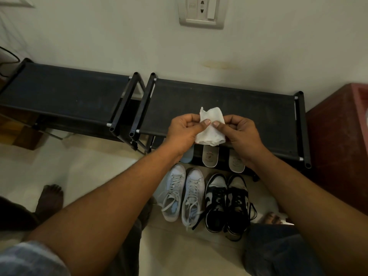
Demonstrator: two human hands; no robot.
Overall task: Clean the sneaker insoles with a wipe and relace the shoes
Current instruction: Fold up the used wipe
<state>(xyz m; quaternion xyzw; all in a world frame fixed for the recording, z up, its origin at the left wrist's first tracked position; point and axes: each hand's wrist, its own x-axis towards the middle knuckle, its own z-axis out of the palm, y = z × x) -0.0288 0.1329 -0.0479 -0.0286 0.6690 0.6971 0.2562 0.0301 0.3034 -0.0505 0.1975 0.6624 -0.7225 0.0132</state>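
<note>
A crumpled white wipe (210,127) is held up over the black shoe rack (258,116). My left hand (185,132) pinches its left side and my right hand (239,134) pinches its right side, thumbs almost meeting. Below the hands, grey insoles (210,158) lean against the rack's front, and a pale blue insole (187,158) is partly hidden by my left wrist. On the floor stand a pair of white laced sneakers (184,194) and a pair of black-and-white sneakers (227,202) with loose black laces.
A second black rack (63,92) stands to the left against the wall. A dark red cabinet (338,140) closes the right side. My bare feet (52,198) and knees rest on the pale tiled floor. A wall socket (201,11) sits above.
</note>
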